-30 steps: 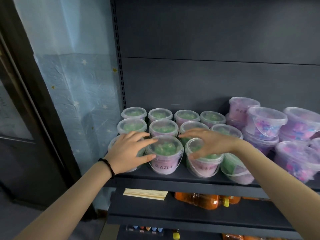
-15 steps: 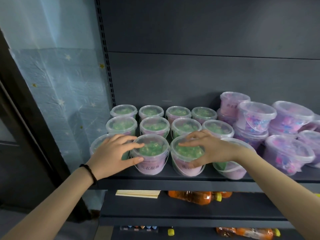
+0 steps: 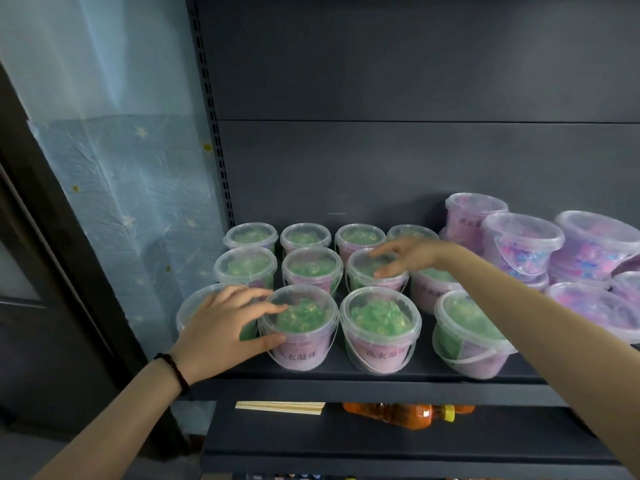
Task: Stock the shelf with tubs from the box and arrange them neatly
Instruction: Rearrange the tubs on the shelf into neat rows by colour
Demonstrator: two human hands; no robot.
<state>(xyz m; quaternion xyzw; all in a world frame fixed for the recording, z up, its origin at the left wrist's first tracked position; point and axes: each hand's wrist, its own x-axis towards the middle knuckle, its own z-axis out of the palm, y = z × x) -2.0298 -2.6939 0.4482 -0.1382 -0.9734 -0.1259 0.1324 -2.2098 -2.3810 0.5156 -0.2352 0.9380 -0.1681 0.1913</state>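
Shelf (image 3: 346, 384): dark grey board, with a matching grey back panel (image 3: 381, 150) behind it.

Green tubs (image 3: 381, 327) stand on the shelf's left half in three rows, lids on. Purple tubs (image 3: 519, 244) are stacked loosely at its right end.

Left hand (image 3: 221, 327), black wristband (image 3: 173, 368): fingers spread and fairly straight, index on the lid of a front tub (image 3: 301, 341), thumb against its side.

Right hand (image 3: 412, 254): relaxed, fingertips resting on the lid of a middle-row tub (image 3: 363, 271).

Below the shelf: orange bottle (image 3: 398, 414), pale sticks (image 3: 280, 407).

Left of the shelf: blue star-patterned wall covering (image 3: 131, 202), dark door frame (image 3: 69, 237).
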